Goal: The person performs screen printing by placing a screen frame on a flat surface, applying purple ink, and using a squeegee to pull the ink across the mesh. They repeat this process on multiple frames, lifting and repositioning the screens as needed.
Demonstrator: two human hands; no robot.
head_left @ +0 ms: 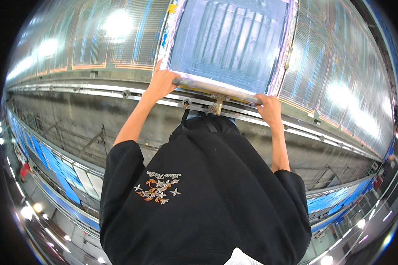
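Observation:
A screen-printing frame [288, 46] with a blue mesh [227, 42] lies on the long table in front of me. Purple and white residue marks its edges. Along its near side runs a rounded bar [216, 88]. My left hand [162, 83] is closed on the bar's left end at the frame's corner, its index finger stretched along the frame's left side. At the right end, my right hand [269, 107] grips the same bar, thumb on top and its other fingers partly hidden. A metal bracket [217, 106] sits below the bar, between my hands.
The shiny table surface [132, 39] extends both ways, covered with fine coloured lines. A metal rail [110, 91] with bolts follows its near edge. Behind me stands another long table with blue pieces [57, 168] on it. A person in red [25, 169] is far off at the left.

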